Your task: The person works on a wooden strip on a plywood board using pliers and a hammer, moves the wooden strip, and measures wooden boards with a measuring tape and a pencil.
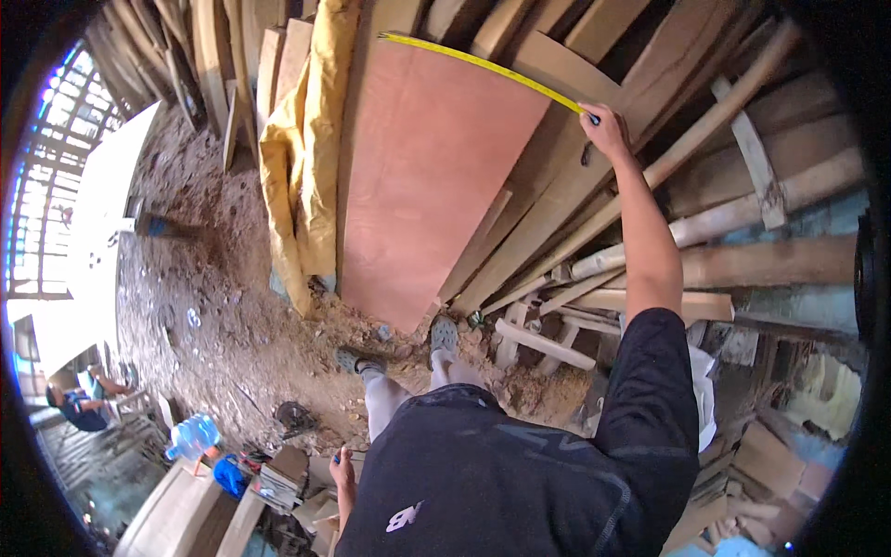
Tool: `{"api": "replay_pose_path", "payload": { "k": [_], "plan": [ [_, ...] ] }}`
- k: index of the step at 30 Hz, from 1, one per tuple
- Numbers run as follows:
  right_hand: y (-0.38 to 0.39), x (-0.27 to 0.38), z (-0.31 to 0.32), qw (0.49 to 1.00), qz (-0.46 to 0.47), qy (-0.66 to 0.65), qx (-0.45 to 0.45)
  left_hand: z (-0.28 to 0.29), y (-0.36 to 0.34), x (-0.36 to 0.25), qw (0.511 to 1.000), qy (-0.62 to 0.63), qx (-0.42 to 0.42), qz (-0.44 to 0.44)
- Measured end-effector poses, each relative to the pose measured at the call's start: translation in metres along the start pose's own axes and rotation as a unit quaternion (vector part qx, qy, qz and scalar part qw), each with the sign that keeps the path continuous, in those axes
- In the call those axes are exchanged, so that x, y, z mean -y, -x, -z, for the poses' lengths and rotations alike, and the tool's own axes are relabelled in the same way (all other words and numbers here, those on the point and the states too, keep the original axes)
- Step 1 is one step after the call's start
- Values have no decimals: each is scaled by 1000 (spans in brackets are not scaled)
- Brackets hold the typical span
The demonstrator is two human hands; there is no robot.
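My right hand [605, 132] reaches up and away, fingers closed around the case end of a tape measure. Its yellow blade [483, 65] runs out to the left, across the upper end of a reddish plywood sheet [436, 176]. The sheet leans upright, its lower corner by my shoes. Low by my left side, my left hand [343, 469] is closed; a small dark-blue tip shows at the fingers, too small to name. A yellow-brown tarp or cloth [311, 158] hangs along the sheet's left edge.
Timber planks [557, 204] and poles lean right of the sheet. A cut log [545, 344] lies near my shoes on the littered dirt floor [213, 269]. At lower left are a blue water jug [193, 436], wood pieces and a seated person [79, 408].
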State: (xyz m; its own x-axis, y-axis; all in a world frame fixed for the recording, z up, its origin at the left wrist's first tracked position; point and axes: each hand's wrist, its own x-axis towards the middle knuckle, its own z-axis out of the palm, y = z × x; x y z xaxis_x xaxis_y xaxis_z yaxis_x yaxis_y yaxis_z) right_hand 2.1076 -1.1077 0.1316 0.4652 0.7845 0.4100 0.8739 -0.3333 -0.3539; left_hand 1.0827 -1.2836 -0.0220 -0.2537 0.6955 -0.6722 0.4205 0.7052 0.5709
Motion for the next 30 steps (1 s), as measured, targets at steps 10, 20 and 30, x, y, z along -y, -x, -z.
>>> {"api": "replay_pose_path", "payload": {
  "k": [10,20,30],
  "plan": [
    [11,-5,-8,1000,-18,3,11,18,-1,17,999,-3,38,3],
    [15,-2,-10,1000,-22,8,9,16,-2,13,999,7,36,5],
    [8,-14,-8,999,-20,23,-15,12,-18,-9,997,-36,54,-39]
  ]
}}
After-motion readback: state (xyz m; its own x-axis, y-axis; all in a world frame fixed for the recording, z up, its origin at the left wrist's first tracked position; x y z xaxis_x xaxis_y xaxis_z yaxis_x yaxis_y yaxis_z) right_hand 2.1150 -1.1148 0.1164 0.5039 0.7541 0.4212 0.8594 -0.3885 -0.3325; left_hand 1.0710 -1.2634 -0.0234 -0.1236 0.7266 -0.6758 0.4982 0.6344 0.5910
